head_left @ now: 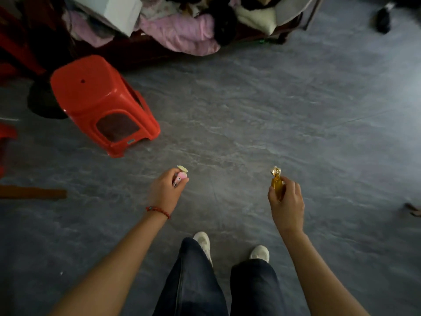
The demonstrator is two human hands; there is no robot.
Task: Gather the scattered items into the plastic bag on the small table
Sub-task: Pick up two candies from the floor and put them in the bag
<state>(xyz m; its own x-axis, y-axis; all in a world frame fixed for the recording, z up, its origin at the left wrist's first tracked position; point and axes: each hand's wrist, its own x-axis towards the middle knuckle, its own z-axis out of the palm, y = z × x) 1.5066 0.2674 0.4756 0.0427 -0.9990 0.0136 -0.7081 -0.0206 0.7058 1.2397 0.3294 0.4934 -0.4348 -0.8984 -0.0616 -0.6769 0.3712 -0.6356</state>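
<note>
Head view looks down at a big grey floor (273, 115). At the top lies a heap of clothes (182, 33), pink, white and black. A red plastic stool (100, 103) stands on the floor at the left, near the heap. Down at the bottom are two legs in dark trousers (218, 286) and two white shoes (230, 247). Both arms reach out over the floor, well apart. The left hand (165, 192) has a red string band (158, 211) on its wrist. Its fingers are curled round a small pink and white wrapped thing (181, 175), which pokes out at the top. The right hand (287, 201) pinches a shiny gold wrapped sweet (276, 181), held upright. No bag or small table shows.
</note>
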